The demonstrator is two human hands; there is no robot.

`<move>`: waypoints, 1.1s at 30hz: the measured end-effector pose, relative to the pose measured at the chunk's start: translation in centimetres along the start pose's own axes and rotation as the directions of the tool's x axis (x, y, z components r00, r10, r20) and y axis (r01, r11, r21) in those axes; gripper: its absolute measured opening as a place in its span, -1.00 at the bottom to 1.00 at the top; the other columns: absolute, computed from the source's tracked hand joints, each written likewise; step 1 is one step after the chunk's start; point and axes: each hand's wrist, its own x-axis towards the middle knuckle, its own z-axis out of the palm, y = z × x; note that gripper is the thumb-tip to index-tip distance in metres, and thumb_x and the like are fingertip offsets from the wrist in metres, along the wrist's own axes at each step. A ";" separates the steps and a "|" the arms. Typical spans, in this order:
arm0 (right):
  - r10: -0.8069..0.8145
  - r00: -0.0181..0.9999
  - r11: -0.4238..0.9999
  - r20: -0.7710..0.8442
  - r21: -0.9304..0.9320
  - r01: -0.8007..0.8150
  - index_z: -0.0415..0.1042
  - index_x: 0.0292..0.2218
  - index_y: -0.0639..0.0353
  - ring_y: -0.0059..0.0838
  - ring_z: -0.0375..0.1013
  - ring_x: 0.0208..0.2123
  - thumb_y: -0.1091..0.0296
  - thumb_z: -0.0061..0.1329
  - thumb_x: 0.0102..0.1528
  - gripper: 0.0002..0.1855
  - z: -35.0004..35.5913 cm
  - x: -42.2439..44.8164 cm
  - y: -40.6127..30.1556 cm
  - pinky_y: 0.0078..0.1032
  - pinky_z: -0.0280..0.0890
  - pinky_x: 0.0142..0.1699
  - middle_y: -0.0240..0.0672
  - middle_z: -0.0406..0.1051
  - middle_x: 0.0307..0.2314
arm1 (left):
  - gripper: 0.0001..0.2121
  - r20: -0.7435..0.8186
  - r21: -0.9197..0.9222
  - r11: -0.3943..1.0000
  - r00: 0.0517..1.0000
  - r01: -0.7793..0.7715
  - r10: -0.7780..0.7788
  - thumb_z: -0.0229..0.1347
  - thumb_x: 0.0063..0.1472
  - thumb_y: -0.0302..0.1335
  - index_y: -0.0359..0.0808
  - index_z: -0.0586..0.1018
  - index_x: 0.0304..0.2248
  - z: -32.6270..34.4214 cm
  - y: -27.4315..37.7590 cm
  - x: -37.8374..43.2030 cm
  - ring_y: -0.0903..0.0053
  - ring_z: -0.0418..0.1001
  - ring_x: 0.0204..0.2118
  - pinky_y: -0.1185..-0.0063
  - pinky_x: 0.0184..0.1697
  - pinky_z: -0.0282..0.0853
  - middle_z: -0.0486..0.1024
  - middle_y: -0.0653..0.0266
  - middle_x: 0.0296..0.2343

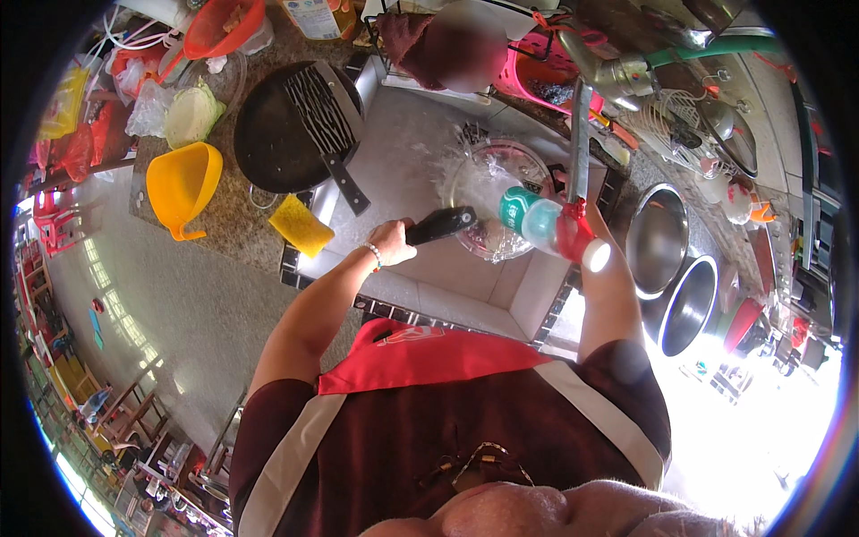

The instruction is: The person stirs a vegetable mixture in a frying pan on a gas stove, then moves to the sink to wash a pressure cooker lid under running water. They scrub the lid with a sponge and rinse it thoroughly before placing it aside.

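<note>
In the head view my left hand (390,243), with a beaded bracelet at the wrist, grips the black handle (439,225) of a pan held in the tiled sink (402,141). Clear water splashes over the round pan (500,235), whose glass or metal make I cannot tell. It falls from a faucet (578,141) whose spout has a cut plastic bottle (537,225) with a green label tied on in red. My right hand (562,180) is mostly hidden behind the faucet and bottle, near the pan's far right rim; its grip is not visible.
Left of the sink lie a black frying pan (268,134) with a cleaver (322,107) across it, a yellow sponge (301,225), a yellow scoop (176,181) and a cabbage (192,115). A pink basket (513,74) stands behind; two steel bowls (658,235) sit at the right.
</note>
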 end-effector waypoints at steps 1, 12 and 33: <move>-0.019 1.000 1.000 0.002 -0.016 0.019 0.47 -0.32 0.14 -0.53 0.25 -0.58 0.16 0.05 -0.01 -0.73 0.0 -0.8 0.2 -0.50 0.10 -0.49 -0.38 0.34 -0.59 | -0.60 0.006 -0.018 1.000 1.000 0.004 -0.004 0.10 -0.12 -0.32 -0.25 0.50 -0.21 0.0 -0.1 0.0 0.12 0.52 -0.30 0.33 -0.19 0.42 0.54 -0.02 -0.42; -0.185 0.972 0.953 0.147 -0.214 0.213 0.47 -0.34 0.24 -0.43 0.28 -0.54 0.14 0.01 0.04 -0.69 4.5 -5.4 -5.4 -0.44 0.13 -0.41 -0.28 0.39 -0.57 | -0.62 -0.031 -0.088 0.993 0.996 0.082 -0.086 0.11 -0.11 -0.34 -0.23 0.50 -0.22 0.5 -3.6 -2.0 0.11 0.52 -0.29 0.32 -0.19 0.43 0.54 -0.02 -0.41; -0.084 0.963 0.986 0.258 -0.118 0.117 0.46 -0.04 -0.11 -0.62 0.21 -0.38 0.12 0.03 0.00 -0.55 12.1 -0.9 -7.9 -0.52 0.07 -0.27 -0.52 0.39 -0.39 | -0.67 -0.061 -0.210 0.947 0.964 0.241 -0.259 0.10 -0.12 -0.41 -0.26 0.48 -0.27 1.2 -10.1 -2.0 0.11 0.51 -0.36 0.36 -0.31 0.39 0.53 -0.01 -0.48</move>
